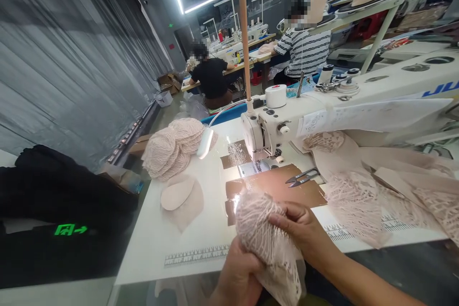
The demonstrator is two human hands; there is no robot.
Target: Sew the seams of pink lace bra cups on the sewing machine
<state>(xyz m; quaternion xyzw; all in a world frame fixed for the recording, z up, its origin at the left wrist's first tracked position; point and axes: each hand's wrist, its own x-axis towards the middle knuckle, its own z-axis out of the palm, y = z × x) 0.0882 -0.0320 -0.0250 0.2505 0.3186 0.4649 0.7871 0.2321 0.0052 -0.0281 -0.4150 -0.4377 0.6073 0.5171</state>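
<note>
A pale pink lace bra cup (263, 234) is held up over the front edge of the sewing table. My left hand (241, 267) grips it from below on its left side, fingers partly hidden behind the lace. With thumb and fingers pinched, my right hand (296, 227) holds its upper right edge. Behind the lace piece stands the white sewing machine (253, 136), its needle area lit. Thread snips (304, 178) lie on the brown-taped patch (274, 186) just beyond my right hand.
Stacked lace cups (167, 150) sit at the table's back left, near a small lamp (205, 143). Smooth beige fabric pieces (182, 198) lie in front of them. More lace pieces (355, 205) spread to the right. A printed ruler (197, 254) runs along the front edge. Two people work farther back.
</note>
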